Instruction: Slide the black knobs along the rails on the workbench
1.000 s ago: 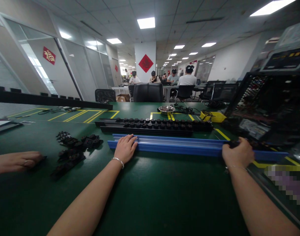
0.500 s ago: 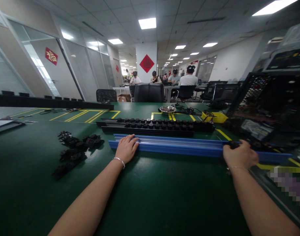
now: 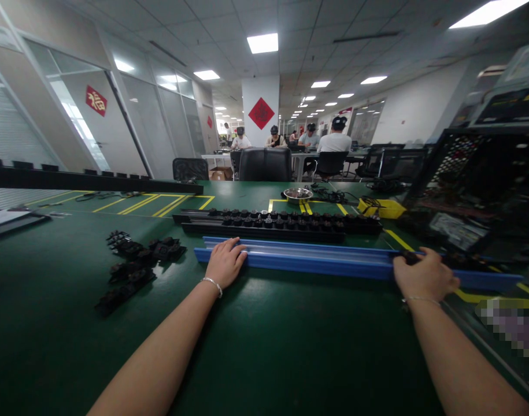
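Note:
A long blue rail [image 3: 325, 261] lies across the green table [image 3: 264, 346]. My left hand [image 3: 224, 263] rests on the rail's left end, fingers curled over its near edge. My right hand [image 3: 424, 276] grips the rail further right, fingers wrapped over it near some small black parts. Just behind the blue rail lie black rails [image 3: 264, 225] carrying a row of black knob-like parts.
Loose black parts [image 3: 136, 263] lie in clusters at the left. A metal bowl [image 3: 297, 194] and a yellow tray [image 3: 381, 208] sit further back. A black mesh rack [image 3: 476, 190] stands at the right. Several people sit at a far table [image 3: 307, 141].
Another person's hand at the far left edge has gone out of view. The view has shifted slightly; my hands stay on the blue rail.

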Demonstrator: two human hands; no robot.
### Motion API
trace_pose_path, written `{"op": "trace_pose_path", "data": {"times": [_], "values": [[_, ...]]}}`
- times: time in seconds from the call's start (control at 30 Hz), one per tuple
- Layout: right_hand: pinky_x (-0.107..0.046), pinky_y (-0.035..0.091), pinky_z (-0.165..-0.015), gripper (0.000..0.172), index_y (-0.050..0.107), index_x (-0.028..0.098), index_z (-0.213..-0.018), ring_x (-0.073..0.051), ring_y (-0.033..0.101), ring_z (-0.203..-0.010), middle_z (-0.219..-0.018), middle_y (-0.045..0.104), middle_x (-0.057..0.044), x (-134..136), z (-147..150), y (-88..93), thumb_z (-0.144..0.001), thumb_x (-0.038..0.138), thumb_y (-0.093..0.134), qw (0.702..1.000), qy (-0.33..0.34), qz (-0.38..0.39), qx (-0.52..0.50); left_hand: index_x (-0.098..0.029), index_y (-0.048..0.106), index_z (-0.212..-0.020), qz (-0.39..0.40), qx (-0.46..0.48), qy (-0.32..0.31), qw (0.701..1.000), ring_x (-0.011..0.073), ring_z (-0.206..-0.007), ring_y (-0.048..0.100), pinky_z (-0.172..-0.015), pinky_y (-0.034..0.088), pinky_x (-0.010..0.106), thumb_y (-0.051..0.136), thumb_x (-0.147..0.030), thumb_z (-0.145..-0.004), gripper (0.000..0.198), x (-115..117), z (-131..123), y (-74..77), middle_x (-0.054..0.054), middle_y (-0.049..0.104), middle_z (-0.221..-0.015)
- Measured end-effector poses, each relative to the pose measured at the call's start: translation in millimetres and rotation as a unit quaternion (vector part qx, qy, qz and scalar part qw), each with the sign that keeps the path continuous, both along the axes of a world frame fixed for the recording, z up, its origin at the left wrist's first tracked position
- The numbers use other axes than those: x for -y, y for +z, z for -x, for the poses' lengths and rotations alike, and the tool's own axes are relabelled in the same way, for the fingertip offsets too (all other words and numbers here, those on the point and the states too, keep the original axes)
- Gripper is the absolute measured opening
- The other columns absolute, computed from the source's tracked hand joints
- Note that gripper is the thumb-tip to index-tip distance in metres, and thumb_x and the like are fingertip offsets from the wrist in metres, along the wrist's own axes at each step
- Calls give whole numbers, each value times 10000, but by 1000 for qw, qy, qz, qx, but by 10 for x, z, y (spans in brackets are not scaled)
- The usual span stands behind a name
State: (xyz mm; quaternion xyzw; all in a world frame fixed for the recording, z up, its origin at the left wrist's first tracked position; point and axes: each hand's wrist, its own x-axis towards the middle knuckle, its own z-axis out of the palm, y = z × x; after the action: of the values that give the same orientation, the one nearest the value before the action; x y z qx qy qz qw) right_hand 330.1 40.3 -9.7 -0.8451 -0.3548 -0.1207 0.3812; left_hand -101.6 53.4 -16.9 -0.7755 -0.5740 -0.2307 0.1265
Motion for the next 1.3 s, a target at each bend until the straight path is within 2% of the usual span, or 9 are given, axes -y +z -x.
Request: {"op": "trace_pose_path", "data": {"times": [0.53, 0.9, 1.3], "values": [[-479, 297, -940, 540, 524, 177, -1147, -303, 523, -996, -948, 630, -95, -43, 45, -45, -695, 467, 464, 998, 39, 11, 57, -239, 646, -1025, 0, 7, -5, 1000, 244, -1183, 483, -987, 372, 432, 333, -382, -923, 358, 6, -1, 7, 73, 543, -1295], [-448, 294, -940, 521, 503, 174, -1150, -307, 537, -995, -933, 643, -94, 21, 215, 34, -701, 435, 462, 993, 91, 17, 75, -258, 644, -1013, 0, 10, -2, 1000, 238, -1186, 479, -994, 366, 433, 342, -387, -921, 341, 10, -3, 7, 61, 541, -1294], [-420, 301, -952, 521, 505, 156, -1141, -298, 546, -998, -939, 651, -103, -20, 201, -16, -717, 457, 462, 988, 114, 23, 105, -233, 648, -989, 1, 14, -6, 1000, 243, -1178, 484, -986, 370, 428, 349, -380, -920, 341, 20, -7, 23, 76, 545, -1288]]}}
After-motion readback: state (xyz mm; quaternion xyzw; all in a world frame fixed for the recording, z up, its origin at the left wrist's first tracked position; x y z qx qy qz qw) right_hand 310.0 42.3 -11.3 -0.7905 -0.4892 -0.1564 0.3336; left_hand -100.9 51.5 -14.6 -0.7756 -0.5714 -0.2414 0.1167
